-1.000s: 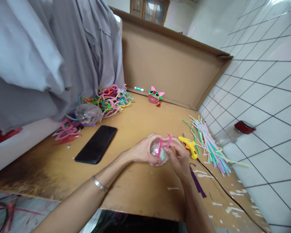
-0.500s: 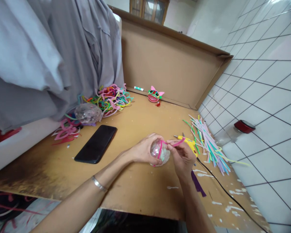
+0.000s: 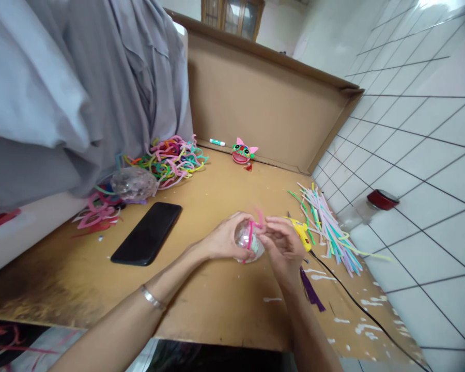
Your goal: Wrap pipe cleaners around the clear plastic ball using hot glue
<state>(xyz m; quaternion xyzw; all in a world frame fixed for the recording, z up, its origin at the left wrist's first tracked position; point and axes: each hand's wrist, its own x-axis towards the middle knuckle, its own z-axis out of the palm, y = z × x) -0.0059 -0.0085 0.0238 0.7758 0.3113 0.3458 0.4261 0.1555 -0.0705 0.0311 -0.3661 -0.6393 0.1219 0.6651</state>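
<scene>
My left hand (image 3: 230, 238) is wrapped round the far side of a clear plastic ball (image 3: 242, 235) above the middle of the table. A pink pipe cleaner (image 3: 250, 233) runs round the ball like a band, and its loose end sticks up, smeared by motion. At the ball's right side, my right hand (image 3: 283, 248) has thumb and forefinger closed on the pipe cleaner close to the ball. Pale green and white bits show through the clear wall. Behind the right hand lies a yellow hot glue gun (image 3: 303, 235), partly covered by the fingers.
A black phone (image 3: 147, 233) lies left. Tangled pipe cleaners (image 3: 178, 160) and another clear plastic piece (image 3: 134, 183) are behind it. Straight pipe cleaners (image 3: 335, 227), a jar (image 3: 366, 209) and a purple tassel (image 3: 313, 292) are right. A decorated animal head (image 3: 241, 152) stands by the cardboard (image 3: 263, 98).
The pipe cleaner's loose end has swung from pointing right to pointing up. My right hand has turned, its fingers now nearer the ball. The whole view has shifted slightly.
</scene>
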